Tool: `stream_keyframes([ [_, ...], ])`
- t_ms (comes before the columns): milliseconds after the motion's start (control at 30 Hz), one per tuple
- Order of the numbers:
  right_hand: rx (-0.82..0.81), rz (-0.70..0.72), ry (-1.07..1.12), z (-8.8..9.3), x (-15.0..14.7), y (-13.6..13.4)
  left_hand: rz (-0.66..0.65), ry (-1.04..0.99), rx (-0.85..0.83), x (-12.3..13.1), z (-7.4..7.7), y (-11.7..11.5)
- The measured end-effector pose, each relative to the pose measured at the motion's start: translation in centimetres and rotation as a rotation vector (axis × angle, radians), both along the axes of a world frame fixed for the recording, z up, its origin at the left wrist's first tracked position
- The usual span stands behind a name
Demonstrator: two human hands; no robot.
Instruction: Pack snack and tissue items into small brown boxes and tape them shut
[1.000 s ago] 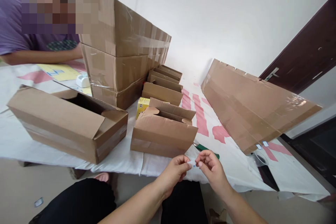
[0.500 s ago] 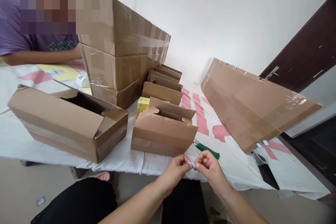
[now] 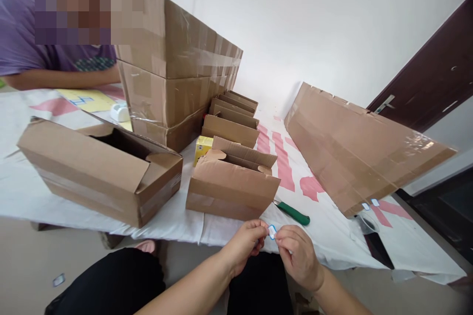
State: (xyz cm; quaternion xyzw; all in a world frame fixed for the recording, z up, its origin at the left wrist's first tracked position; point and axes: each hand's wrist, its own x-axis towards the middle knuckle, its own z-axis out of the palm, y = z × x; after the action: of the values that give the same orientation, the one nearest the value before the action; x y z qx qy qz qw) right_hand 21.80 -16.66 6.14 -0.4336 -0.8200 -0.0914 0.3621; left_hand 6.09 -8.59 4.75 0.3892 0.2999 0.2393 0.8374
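My left hand (image 3: 246, 245) and my right hand (image 3: 296, 255) meet at the table's near edge, both pinching a small white sticker with a blue border (image 3: 272, 231). The fingers of each hand are curled closed around it. Just beyond them stands a small open cardboard box (image 3: 231, 187) with its flaps up. A green-handled cutter (image 3: 294, 213) lies on the white cloth right of that box, close to my right hand.
A larger open box (image 3: 99, 172) sits at the left. Stacked taped cartons (image 3: 177, 69) and a row of small boxes (image 3: 232, 118) stand behind. A long flat carton (image 3: 354, 147) leans at the right. A person in purple (image 3: 22, 44) sits at far left. A tape roll (image 3: 365, 224) lies at the right.
My hands dropped slightly toward me and the sticker now shows upright between my fingertips. The cutter's green handle is more exposed.
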Motion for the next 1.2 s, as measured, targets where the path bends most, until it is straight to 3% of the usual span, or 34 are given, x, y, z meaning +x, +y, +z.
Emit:
stream_keyframes([
  [167,-0.308,-0.226,0.456,0.0,-0.7,0.0,0.123,-0.004,0.170,0.4,-0.5,-0.1],
  [267,-0.513,-0.250,0.713,-0.2,-1.1,0.5,0.141,0.007,0.246,0.5,-0.6,-0.3],
  [400,-0.615,-0.248,0.875,-0.1,-1.2,1.0,0.063,0.049,0.231,0.4,-0.4,-0.2],
  [633,-0.738,-0.233,0.824,0.5,-0.9,1.1,0.019,0.062,0.221,0.0,-0.2,0.4],
  [1033,-0.727,-0.238,0.781,0.3,-0.7,1.1,0.093,0.069,0.295,0.5,-0.7,0.2],
  [1100,-0.695,-0.250,0.732,0.1,-0.7,1.0,0.119,0.075,0.300,0.5,-0.5,0.1],
  [1200,-0.511,-0.306,0.547,0.2,-0.8,0.8,0.115,0.084,0.171,0.3,-0.2,-0.1],
])
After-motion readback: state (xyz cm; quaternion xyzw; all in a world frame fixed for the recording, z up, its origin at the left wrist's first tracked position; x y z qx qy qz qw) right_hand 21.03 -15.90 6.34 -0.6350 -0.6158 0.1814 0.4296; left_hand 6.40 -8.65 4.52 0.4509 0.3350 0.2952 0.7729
